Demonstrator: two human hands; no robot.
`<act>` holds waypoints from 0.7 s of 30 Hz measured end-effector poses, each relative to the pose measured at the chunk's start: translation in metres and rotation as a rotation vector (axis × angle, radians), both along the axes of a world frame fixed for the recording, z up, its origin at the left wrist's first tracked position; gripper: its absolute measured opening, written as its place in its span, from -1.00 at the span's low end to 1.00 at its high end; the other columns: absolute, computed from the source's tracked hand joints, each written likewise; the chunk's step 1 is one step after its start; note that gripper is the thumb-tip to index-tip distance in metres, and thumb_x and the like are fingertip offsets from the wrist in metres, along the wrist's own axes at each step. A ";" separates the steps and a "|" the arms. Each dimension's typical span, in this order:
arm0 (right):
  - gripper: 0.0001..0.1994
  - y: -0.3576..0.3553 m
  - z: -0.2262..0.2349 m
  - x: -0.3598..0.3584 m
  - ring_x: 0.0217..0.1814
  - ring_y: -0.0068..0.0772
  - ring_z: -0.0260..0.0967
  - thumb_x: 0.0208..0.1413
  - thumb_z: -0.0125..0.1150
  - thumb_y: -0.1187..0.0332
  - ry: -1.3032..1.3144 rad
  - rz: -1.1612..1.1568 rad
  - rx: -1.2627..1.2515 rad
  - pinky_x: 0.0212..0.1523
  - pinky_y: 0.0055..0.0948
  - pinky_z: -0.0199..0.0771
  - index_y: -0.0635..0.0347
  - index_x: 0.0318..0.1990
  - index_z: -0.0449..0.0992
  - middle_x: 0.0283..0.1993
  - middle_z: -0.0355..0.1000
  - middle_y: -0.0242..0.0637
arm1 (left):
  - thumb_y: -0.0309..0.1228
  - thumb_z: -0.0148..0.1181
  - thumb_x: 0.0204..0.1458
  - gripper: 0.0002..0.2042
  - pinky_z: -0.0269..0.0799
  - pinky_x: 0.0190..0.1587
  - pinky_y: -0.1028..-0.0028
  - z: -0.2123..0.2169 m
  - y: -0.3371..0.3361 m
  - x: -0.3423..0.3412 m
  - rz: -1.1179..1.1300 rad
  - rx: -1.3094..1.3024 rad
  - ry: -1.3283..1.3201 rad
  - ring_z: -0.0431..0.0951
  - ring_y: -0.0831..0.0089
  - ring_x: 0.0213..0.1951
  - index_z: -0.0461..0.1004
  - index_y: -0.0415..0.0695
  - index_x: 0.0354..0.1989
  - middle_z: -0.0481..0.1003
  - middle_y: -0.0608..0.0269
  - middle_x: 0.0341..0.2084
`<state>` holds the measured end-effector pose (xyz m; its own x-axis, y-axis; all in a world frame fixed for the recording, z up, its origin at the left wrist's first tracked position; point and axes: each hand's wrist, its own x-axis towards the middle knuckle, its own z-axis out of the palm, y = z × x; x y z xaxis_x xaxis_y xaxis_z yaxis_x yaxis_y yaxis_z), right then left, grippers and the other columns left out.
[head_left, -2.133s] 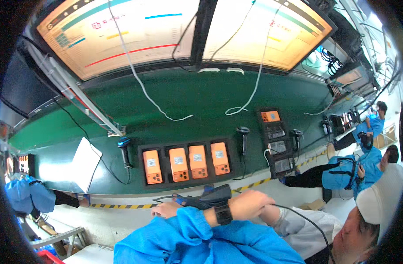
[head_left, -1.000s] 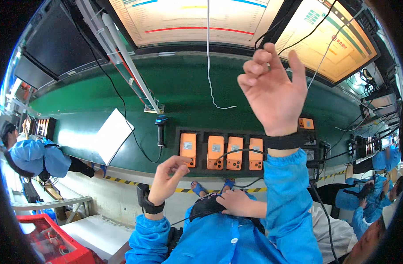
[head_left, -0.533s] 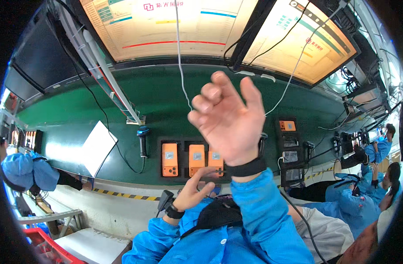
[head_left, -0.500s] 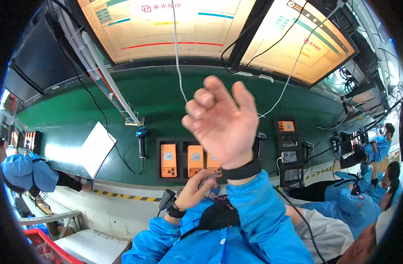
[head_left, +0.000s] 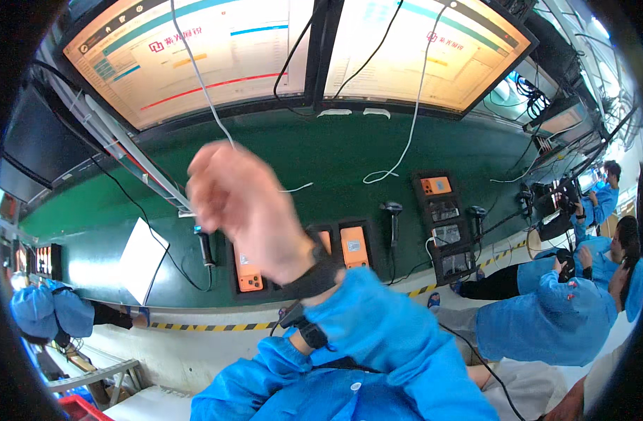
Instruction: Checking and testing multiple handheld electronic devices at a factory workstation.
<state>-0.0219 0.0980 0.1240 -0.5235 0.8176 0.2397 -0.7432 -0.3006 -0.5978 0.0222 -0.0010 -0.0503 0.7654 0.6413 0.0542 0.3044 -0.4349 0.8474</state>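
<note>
My right hand (head_left: 246, 210) is raised close to the camera, blurred by motion. Its fingers look loosely bent and nothing shows in it. A black strap (head_left: 309, 279) circles its wrist above the blue sleeve (head_left: 385, 344). My left wrist, with a black watch (head_left: 312, 334), sits just below. The left hand itself is hidden behind my right wrist. Behind the hands, orange handheld devices (head_left: 353, 246) lie in a black tray on the green bench (head_left: 335, 158); another orange device (head_left: 249, 271) shows left of my right hand.
Two large monitors (head_left: 195, 52) hang above the bench, with white cables (head_left: 414, 112) dangling. Black scanners (head_left: 392, 211) stand on the bench, beside a second black rack (head_left: 444, 224). A white sheet (head_left: 140, 256) lies left. People in blue coats sit right (head_left: 546, 319) and left (head_left: 48, 312).
My right hand has swung left and lower across the view and is blurred now. The left hand has slipped behind the right wrist. The view has tilted upward a little.
</note>
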 end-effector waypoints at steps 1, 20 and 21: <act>-0.69 0.009 0.006 0.014 -0.44 -0.55 0.24 0.19 -0.05 0.12 0.031 -0.029 0.025 -0.46 -0.55 0.22 0.20 -0.20 0.40 -0.44 0.34 -0.38 | -0.27 0.06 0.04 -0.73 0.29 0.01 0.28 -0.007 -0.005 0.000 0.102 0.049 -0.088 0.39 0.05 -0.03 0.40 -0.12 -0.13 0.48 0.06 -0.22; -0.77 0.047 0.032 0.108 -0.45 -0.49 0.13 0.15 -0.01 0.19 -0.097 -0.458 0.184 -0.41 -0.49 0.14 0.16 -0.28 0.39 -0.52 0.19 -0.44 | -0.43 -0.05 0.15 -0.86 0.30 -0.35 0.53 -0.011 -0.045 -0.045 0.665 -0.753 -0.590 0.43 0.52 -0.43 0.39 -0.20 -0.39 0.45 0.28 -0.49; -0.78 0.043 0.031 0.101 -0.47 -0.48 0.13 0.15 -0.02 0.21 -0.081 -0.470 0.191 -0.43 -0.49 0.14 0.19 -0.30 0.39 -0.53 0.19 -0.44 | -0.39 -0.01 0.14 -0.83 0.32 -0.11 0.41 -0.023 -0.039 -0.041 0.637 -0.993 -0.702 0.44 0.36 -0.18 0.40 -0.22 -0.19 0.48 0.26 -0.28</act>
<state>0.0792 0.1410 0.1546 -0.1328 0.9145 0.3821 -0.7206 0.1756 -0.6707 -0.0186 -0.0400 -0.0729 0.3289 0.8646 -0.3798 -0.3968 0.4915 0.7752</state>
